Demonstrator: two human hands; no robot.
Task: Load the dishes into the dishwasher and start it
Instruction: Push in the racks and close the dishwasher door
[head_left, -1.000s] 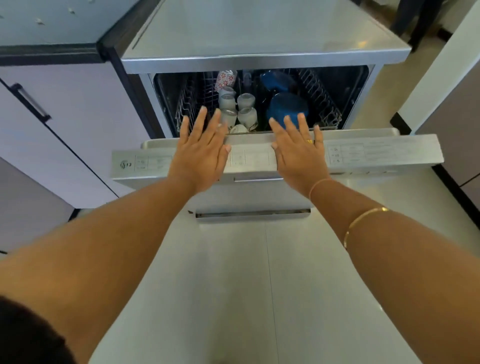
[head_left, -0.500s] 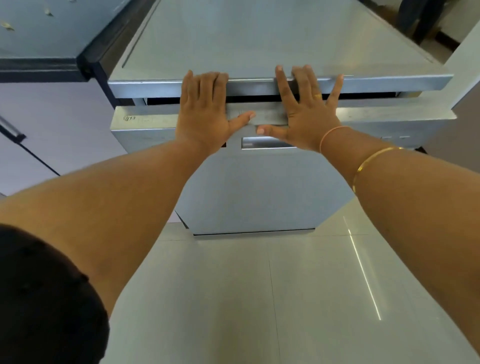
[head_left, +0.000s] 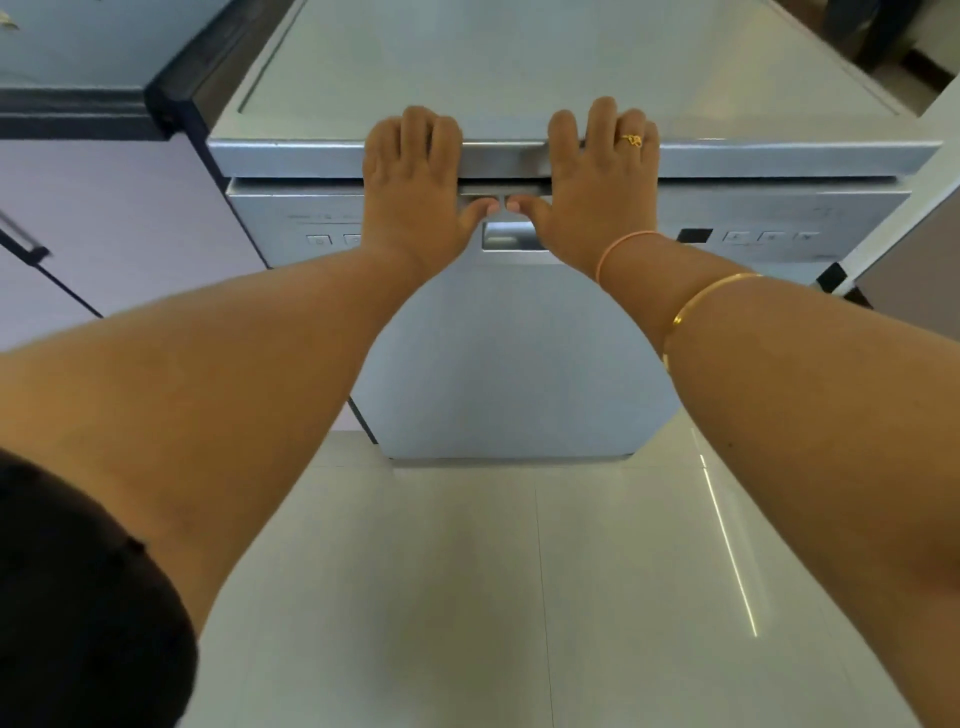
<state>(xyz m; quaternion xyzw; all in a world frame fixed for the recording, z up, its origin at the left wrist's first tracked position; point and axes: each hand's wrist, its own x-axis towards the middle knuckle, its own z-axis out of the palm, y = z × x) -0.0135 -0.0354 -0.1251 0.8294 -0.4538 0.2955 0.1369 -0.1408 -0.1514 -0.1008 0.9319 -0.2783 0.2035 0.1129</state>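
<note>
The dishwasher door (head_left: 509, 353) stands upright, apparently shut, though its seam is blurred. The left hand (head_left: 410, 192) and right hand (head_left: 597, 192) press flat just above the handle (head_left: 511, 240), fingers straight, close together, holding nothing. The dishes are hidden inside. Pressing the buttons (head_left: 769, 236) right of the handle is still to do.

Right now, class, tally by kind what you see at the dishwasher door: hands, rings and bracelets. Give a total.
Hands: 2, the left hand and the right hand, flat against the dishwasher door
Rings: 1, a gold ring on the right hand
Bracelets: 2, a pink band and a gold bangle
Total: 5
</note>
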